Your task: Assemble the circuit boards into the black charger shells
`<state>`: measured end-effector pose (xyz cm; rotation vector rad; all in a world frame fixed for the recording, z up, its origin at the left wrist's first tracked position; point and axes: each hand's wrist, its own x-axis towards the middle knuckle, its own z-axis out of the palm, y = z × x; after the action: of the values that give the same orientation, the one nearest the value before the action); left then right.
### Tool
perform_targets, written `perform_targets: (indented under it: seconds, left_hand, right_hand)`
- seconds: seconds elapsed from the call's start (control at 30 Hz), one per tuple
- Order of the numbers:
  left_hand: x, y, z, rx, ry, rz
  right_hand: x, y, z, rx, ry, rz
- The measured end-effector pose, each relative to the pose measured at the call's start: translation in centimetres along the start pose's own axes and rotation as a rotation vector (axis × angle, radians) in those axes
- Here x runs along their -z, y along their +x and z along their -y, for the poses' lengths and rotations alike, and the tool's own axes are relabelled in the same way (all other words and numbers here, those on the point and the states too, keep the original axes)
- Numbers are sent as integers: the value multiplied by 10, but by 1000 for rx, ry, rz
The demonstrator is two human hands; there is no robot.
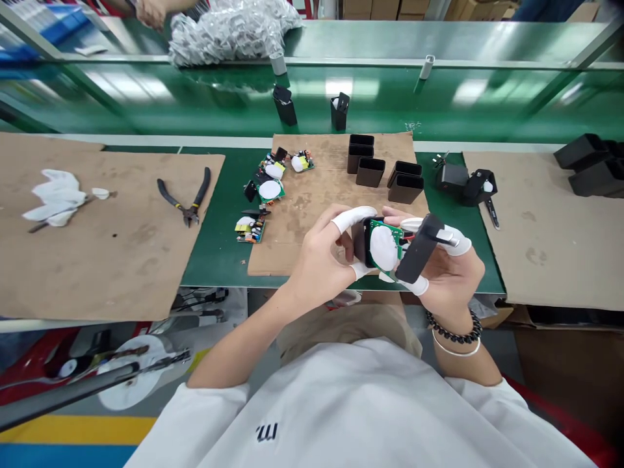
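My left hand (331,250) is closed around a black plastic housing (359,242), with white covers on the fingertips. In my right hand (446,266), also with white finger covers, is a green circuit board (400,233) wired to a black end cap (420,248). A round white pad (383,248) covers much of the board. The board's left end sits at the mouth of the housing, partly inside it; how deep is hidden. Several loose circuit boards (251,227) lie to the left, and several black housings (370,172) stand upright beyond my hands.
Pliers (190,198) and white cloth-like pieces (58,198) lie on the left cardboard. Filled black cases (480,187) and a knife (492,213) are on the right. More housings (597,162) sit at the far right. A bag of white parts (234,29) rests on the shelf, near another person's hand (151,12).
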<state>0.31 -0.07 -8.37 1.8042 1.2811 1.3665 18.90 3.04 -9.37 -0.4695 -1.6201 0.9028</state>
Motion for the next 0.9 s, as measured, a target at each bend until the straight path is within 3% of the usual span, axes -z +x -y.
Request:
perform_targets:
  seconds: [0.3,0.47,0.9]
  left_hand:
    - [0,0,3,-19,14,3]
    - [0,1,1,-51,22,-8]
    - [-2,1,-1,-51,39,16]
  right_hand:
    - [8,-4,-11,-41,12,-44]
    - [7,-4,-12,10,22,-40]
    - [5,-4,-8,-99,39,-34]
